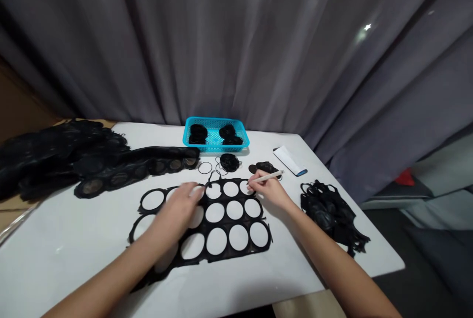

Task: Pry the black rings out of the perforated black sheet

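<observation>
black sheet (226,225) that lay flat on a white table (74,254), edges ragged, rows of large round openings, slim white pen-like tool (269,176) that slanted near its far right corner

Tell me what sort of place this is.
Probably a small hand-work area, though home or workshop I can't tell: a white table holds a black sheet with round openings and a blue basket of black bundles, and a grey curtain hangs behind.
</observation>
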The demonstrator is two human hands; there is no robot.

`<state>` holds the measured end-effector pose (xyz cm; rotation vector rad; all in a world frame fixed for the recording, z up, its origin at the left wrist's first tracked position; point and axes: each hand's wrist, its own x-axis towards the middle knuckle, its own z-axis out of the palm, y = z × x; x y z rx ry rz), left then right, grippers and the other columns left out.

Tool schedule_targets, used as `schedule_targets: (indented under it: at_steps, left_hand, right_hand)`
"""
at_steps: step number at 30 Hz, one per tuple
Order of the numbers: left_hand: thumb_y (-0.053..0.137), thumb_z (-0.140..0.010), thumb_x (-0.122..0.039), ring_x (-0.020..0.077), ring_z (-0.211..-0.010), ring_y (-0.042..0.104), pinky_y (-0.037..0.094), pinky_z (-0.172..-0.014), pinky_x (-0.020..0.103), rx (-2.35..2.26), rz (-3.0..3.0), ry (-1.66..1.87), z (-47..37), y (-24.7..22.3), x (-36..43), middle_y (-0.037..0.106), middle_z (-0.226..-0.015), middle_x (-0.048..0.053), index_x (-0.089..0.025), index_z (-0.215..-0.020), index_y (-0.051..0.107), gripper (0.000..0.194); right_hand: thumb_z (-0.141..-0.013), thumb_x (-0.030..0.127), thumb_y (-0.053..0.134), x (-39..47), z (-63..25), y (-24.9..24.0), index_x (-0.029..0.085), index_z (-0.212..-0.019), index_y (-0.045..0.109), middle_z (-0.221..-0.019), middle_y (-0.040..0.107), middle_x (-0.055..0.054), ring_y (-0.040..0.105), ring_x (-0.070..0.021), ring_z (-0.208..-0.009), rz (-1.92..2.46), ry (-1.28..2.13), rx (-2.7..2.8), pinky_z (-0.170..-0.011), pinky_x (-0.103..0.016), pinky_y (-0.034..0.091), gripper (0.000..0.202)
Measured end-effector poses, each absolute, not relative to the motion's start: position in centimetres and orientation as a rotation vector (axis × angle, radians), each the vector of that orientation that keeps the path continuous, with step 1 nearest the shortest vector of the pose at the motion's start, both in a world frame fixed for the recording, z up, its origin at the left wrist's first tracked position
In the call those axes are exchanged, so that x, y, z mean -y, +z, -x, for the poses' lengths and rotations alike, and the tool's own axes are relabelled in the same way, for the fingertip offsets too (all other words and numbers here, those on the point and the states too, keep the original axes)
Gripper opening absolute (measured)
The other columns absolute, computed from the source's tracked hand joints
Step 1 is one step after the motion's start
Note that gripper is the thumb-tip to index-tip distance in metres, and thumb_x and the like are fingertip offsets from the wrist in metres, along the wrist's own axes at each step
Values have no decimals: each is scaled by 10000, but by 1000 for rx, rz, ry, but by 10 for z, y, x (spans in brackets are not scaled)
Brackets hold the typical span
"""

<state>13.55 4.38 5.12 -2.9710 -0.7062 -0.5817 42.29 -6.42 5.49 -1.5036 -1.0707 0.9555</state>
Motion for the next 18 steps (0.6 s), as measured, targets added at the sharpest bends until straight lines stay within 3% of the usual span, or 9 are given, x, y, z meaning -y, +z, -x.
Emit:
schedule_targets:
  at_steps: [2,6,9,18]
  left_hand:
    - [475,-929,-195,219,-1131,558,513,-970,351,508,3042,-565,-176,41,-19,556,-1265,99,-170,-1252,548,332]
    - [603,-908,-372,290,-1334,468,453,-1095,421,291,3081,-530,-221,18,14,464,-1442,157,-120,-1365,476,537]
    - [638,-885,-387,333,-1371,430,430,-1115,483,278,3066,-491,-224,11,20,421,-1474,192,-102,-1374,469,591]
    - [683,-844,-442,309,-1393,409,454,-1110,476,275,2998,-457,-223,13,19,382,-1506,180,-126,-1395,463,672]
  right_hand:
    - [-796,311,633,72,-427,42,185,-763,577,-789,645,29,600,-74,-741,1496,1001,1032,-686,-142,431,142]
    - [-806,325,651,73,-434,34,169,-778,633,-853,667,19,556,-64,-751,1595,950,1150,-682,-151,374,160]
    - [-819,319,631,72,-437,35,173,-782,640,-893,675,16,556,-68,-774,1621,936,1190,-707,-166,373,151]
    - [-822,276,600,69,-441,38,180,-693,589,-921,655,11,599,-90,-913,1591,959,1201,-820,-194,422,161]
